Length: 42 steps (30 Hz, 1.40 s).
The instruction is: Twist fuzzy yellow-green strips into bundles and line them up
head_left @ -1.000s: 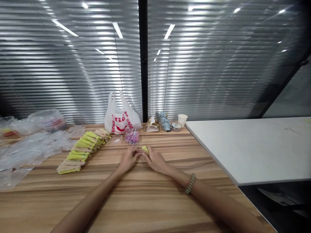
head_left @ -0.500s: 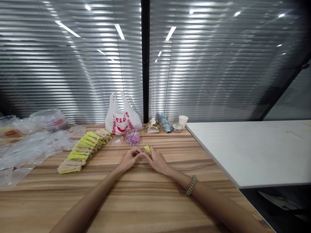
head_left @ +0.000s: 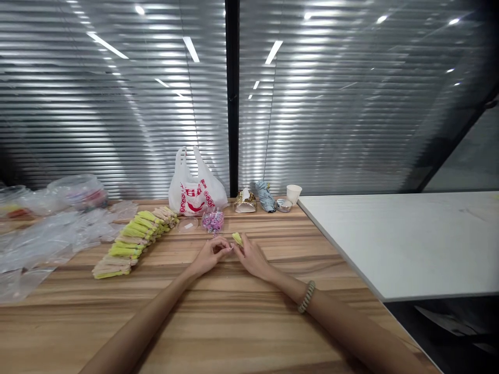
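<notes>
Both my hands meet above the wooden table (head_left: 218, 322), fingertips almost touching. My right hand (head_left: 251, 258) is closed on a small yellow-green folded piece (head_left: 237, 238), whose end sticks up past the fingers. My left hand (head_left: 210, 255) pinches at something tiny and pale between the two hands, too small to name. Just beyond the left hand stands a clear tub (head_left: 213, 221) full of small pink and purple pieces. A round clear lid (head_left: 188, 225) lies beside it. To the left, a long overlapping row of yellow-green and beige bundles (head_left: 134, 241) slants across the table.
Clear plastic bags (head_left: 50, 239) and clear tubs (head_left: 78, 192) cover the left side. Along the back stand a white carrier bag (head_left: 197, 195), a gold tissue pack (head_left: 245, 201), a folded blue-grey umbrella (head_left: 265, 197), a tape roll (head_left: 284, 205) and a paper cup (head_left: 293, 194). A white table (head_left: 409, 244) adjoins at right.
My hands stay in nearly the same place. The fingertips have shifted slightly, and a little more of the pale bit between them shows.
</notes>
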Tool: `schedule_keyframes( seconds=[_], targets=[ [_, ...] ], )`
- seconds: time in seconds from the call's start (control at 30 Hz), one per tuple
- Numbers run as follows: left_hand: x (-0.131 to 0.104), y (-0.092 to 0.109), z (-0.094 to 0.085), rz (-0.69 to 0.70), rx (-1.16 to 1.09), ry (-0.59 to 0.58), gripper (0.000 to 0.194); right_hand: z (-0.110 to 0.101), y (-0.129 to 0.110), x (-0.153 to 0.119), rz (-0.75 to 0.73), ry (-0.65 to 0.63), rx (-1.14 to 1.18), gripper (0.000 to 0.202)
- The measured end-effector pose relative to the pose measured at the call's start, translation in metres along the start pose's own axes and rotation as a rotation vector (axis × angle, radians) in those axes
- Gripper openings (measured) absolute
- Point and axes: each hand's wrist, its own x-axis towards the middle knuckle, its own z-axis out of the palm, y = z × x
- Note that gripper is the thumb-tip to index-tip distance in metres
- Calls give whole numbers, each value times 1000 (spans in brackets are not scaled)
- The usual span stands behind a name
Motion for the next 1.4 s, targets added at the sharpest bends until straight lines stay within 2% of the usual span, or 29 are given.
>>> schedule_keyframes(
  seconds=[0.37, 0.57, 0.83, 1.0, 1.17, 1.3, 1.4],
  targets=[
    [-2, 3, 5, -16, -25, 3, 21, -3, -3, 0, 40, 4, -52, 25],
    [-3, 6, 4, 22, 9, 36, 21, -4, -4, -1, 59, 14, -68, 26],
    [-3, 10, 4, 49, -36, -56, 18, -4, -2, 1, 137, 43, -94, 27],
    [-2, 14, 6, -34, -54, -104, 18, -2, 3, 4, 177, 121, -41, 21],
    [-1, 10, 8, -151, -38, -147, 18, -2, 5, 5, 143, 147, 38, 20],
    [-1, 12, 8, -155, 47, -139, 22, -4, 3, 4, 121, 139, 66, 21],
    [-1, 13, 8, -102, 135, -101, 26, -4, 2, 3, 103, 137, 81, 24]
  ],
)
